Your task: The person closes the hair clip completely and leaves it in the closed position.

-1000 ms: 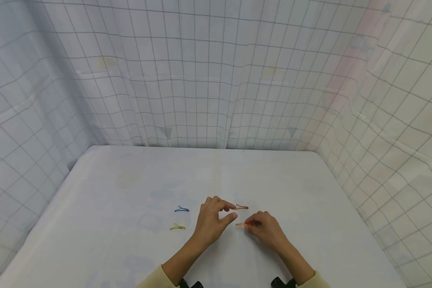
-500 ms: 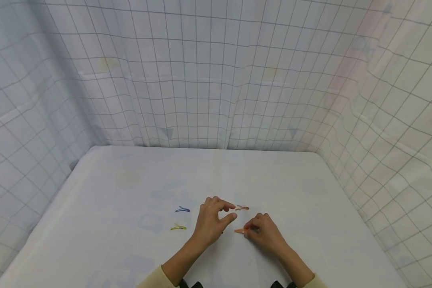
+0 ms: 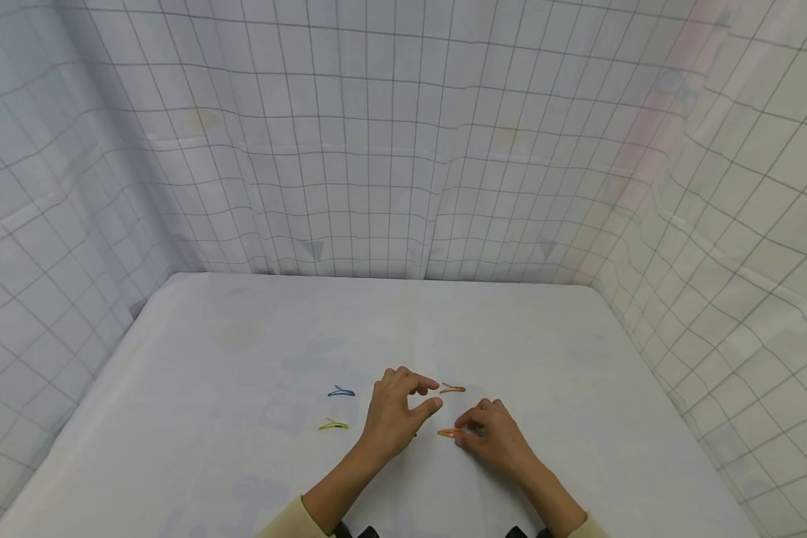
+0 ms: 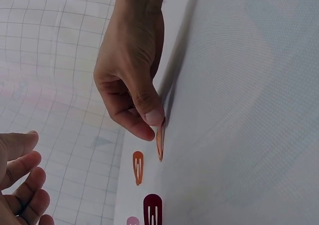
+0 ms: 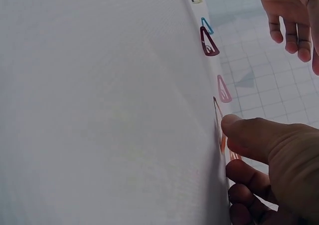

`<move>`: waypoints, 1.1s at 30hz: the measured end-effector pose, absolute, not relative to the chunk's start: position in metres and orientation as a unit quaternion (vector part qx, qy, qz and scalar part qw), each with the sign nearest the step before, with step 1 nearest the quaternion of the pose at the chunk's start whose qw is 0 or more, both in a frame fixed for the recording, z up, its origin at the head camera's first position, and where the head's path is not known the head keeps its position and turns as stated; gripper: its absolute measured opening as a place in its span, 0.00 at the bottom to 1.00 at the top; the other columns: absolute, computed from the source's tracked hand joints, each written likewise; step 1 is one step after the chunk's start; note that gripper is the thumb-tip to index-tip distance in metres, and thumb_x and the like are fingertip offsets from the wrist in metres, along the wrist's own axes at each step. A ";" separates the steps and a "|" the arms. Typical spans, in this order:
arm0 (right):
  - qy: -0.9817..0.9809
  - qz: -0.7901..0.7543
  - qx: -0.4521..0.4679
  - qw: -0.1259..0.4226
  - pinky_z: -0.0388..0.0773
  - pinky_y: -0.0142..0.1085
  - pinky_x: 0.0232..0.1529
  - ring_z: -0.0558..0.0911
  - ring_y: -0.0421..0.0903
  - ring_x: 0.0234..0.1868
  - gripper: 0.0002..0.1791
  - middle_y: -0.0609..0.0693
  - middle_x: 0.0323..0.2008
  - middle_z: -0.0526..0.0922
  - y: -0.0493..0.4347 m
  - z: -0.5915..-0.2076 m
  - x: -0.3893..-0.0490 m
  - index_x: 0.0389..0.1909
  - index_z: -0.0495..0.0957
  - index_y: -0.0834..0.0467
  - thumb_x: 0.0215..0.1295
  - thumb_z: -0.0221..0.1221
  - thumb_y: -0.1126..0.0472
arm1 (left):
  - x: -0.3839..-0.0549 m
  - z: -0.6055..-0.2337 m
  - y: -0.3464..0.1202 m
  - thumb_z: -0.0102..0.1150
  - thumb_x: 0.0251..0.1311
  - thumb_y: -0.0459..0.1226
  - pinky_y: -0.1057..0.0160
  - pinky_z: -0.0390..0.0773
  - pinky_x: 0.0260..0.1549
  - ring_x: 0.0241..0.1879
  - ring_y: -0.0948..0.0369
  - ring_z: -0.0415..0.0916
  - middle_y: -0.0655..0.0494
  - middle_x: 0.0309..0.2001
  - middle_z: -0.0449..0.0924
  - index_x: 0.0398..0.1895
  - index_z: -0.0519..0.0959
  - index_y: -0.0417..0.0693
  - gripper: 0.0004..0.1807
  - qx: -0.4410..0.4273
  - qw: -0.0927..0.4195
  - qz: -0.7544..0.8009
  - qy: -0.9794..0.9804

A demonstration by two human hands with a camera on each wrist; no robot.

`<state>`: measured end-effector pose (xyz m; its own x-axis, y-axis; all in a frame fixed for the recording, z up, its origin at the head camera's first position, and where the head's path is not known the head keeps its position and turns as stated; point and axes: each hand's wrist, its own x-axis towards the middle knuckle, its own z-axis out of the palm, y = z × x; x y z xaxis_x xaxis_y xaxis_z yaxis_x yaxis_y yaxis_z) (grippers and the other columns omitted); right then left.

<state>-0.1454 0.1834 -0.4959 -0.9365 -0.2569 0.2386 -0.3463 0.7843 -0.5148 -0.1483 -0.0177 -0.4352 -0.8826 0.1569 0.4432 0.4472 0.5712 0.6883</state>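
Observation:
An orange snap hair clip (image 3: 447, 433) is pinched between the thumb and index finger of my right hand (image 3: 494, 432), low over the white table. In the right wrist view the held clip (image 5: 223, 144) shows edge-on. My left hand (image 3: 391, 412) hovers to the left, its thumb and index finger apart with nothing between them. Just beyond its index fingertip lies another orange clip (image 3: 453, 388). In the left wrist view a dark red clip (image 4: 152, 202) and a pink clip (image 4: 132, 220) lie nearby; the left hand hides both in the head view.
Left of the left hand lie a blue clip (image 3: 341, 392) and a yellow-green clip (image 3: 333, 426). The white table (image 3: 242, 344) is enclosed by white grid-patterned curtains (image 3: 390, 149) at the back and sides.
Since one second ago, my right hand has drawn the orange clip slightly toward my body. The clip's angle in the fingers has altered a little. My left hand has barely moved.

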 end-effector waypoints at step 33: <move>-0.945 0.307 0.091 0.061 0.71 0.36 0.37 0.75 0.41 0.36 0.08 0.44 0.29 0.80 0.192 -0.469 -0.192 0.34 0.84 0.53 0.51 0.68 0.59 | -0.183 -0.438 -0.019 0.67 0.52 0.42 0.61 0.66 0.39 0.37 0.62 0.68 0.59 0.33 0.77 0.38 0.83 0.53 0.10 -0.147 0.120 -0.414 -0.890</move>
<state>-0.1916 0.1920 -0.4689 -0.9759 -0.1345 0.1719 -0.2098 0.7953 -0.5687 -0.1827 -0.0185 -0.4379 -0.9280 0.1629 0.3351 0.3612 0.6137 0.7021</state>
